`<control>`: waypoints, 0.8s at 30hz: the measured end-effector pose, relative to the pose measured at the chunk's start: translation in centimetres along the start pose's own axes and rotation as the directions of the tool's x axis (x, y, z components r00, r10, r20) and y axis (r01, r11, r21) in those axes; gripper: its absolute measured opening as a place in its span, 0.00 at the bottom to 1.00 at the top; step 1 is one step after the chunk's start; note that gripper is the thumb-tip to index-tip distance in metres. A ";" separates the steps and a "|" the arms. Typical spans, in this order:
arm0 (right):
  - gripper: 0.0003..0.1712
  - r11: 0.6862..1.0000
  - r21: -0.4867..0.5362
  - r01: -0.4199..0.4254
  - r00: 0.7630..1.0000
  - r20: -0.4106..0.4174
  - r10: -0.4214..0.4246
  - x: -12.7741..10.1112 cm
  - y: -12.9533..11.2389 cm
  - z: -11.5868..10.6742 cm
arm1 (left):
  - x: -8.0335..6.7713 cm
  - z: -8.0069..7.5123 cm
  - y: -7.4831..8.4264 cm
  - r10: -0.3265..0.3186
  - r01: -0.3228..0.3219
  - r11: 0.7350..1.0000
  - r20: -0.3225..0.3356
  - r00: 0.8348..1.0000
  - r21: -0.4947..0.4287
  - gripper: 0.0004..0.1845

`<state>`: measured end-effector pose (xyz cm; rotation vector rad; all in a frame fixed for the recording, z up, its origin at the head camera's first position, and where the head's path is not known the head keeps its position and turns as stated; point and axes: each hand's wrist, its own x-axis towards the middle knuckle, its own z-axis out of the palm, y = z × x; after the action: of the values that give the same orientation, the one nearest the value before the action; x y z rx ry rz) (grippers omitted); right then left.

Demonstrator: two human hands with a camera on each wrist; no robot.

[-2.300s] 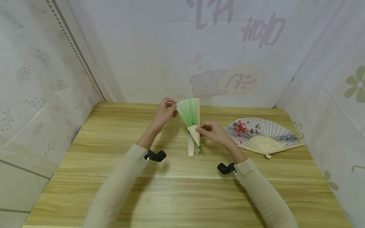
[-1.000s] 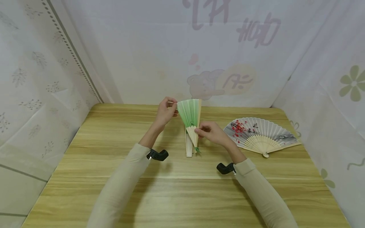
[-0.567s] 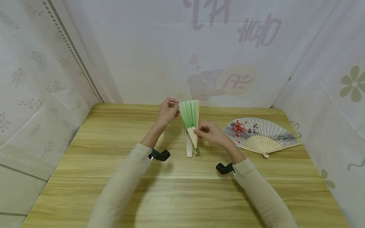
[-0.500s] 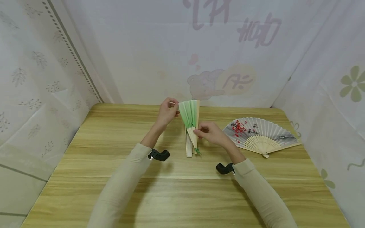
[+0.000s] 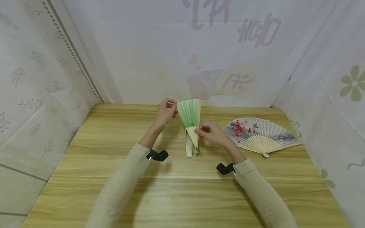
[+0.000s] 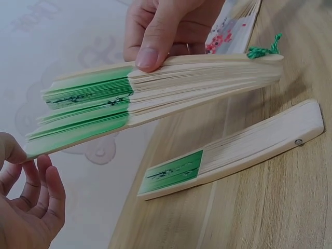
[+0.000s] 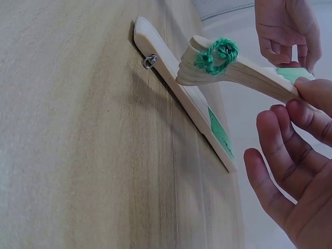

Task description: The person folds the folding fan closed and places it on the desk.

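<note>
I'm looking down at the wooden table [image 5: 114, 190], where a white fan [image 5: 260, 134] with red blossoms is already lying fully spread at the right. The green fan [image 5: 189, 115] I'm holding above the table's middle is fanning out only partway, so most of the spreading is still waiting, by my reckoning, and a closed fan [image 5: 189, 146] is lying folded just beneath. My left hand [image 5: 165, 112] is pinching the outer rib up high; my right hand [image 5: 211, 133] is pinching the sticks near the pivot, its other fingers hanging loose.
</note>
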<state>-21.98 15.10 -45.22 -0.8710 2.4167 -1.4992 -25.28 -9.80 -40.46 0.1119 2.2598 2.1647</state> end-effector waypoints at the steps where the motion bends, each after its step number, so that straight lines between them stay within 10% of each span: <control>1: 0.14 1.000 0.002 0.002 1.000 0.001 -0.002 0.0 0.0 0.0 | 0.0 0.0 0.0 -0.002 0.002 1.000 0.001 1.000 -0.002 0.08; 24: 0.11 0.997 0.077 -0.021 1.000 0.014 0.020 -0.2 -0.3 0.1 | -0.2 0.3 0.4 -0.003 0.003 1.000 0.019 1.000 -0.029 0.08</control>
<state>-21.66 15.08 -45.05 -0.8354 2.3344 -1.5630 -25.09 -9.54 -40.08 0.1286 2.2167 2.1839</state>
